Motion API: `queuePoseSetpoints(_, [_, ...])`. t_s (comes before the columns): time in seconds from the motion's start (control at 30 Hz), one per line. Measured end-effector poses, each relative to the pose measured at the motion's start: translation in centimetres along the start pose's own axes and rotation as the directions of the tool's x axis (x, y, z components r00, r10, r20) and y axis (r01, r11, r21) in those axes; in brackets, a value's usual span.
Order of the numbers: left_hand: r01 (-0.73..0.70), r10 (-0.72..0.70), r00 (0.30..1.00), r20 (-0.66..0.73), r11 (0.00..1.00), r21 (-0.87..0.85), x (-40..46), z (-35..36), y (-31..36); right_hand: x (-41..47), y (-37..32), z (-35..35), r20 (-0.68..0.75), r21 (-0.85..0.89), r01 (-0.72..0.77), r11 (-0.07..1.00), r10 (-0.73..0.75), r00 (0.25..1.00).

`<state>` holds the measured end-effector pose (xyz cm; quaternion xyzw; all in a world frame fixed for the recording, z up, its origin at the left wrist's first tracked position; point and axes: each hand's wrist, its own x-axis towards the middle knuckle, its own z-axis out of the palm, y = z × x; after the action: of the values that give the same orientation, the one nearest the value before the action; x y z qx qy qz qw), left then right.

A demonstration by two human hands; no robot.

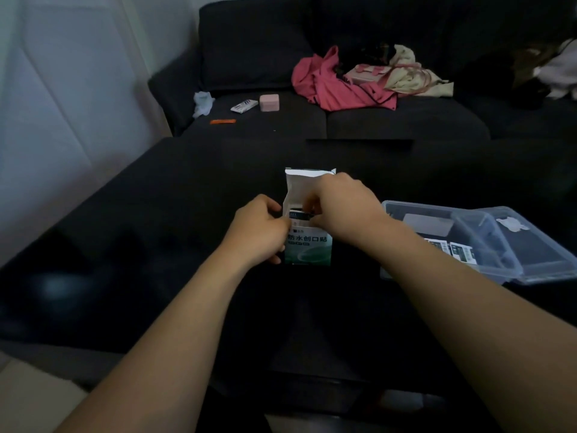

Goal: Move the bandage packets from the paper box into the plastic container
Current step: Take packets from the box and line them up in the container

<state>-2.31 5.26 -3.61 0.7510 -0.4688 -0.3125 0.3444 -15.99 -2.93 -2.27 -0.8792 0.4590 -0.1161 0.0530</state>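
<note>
Packets already lie in the container, a clear plastic tub on the dark tabletop to my right, its lid resting tilted against its right side. One more packet shows dark in the mouth of the box, which stands upright at the middle of the tabletop with its white flap lifted away from me.

My left hand grips the box by its left edge, fingers curled round the side and thumb near the front face. My right hand comes over the open top, its fingers curled down into the mouth and pinching at the packet there; how firm the hold is I cannot tell, since the hand hides the tips.

Beyond the tabletop is a dark sofa. On its seat lie a pink garment, a cream bag, a small pink case, a white tube, a crumpled clear wrapper and an orange strip.
</note>
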Motion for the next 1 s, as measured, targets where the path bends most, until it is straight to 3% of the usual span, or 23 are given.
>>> queuePoseSetpoints(0.3, [-0.026,0.026,0.999,-0.022,0.999,0.019,0.3,0.35,0.22,0.06,0.41,0.28,-0.001,0.103,-0.018,0.995,0.018,1.0])
queuePoseSetpoints(1.0, [-0.031,0.032,0.999,-0.044,0.999,0.016,0.26,0.62,0.18,-0.07,0.27,0.76,-0.076,0.119,0.06,0.991,-0.051,0.996])
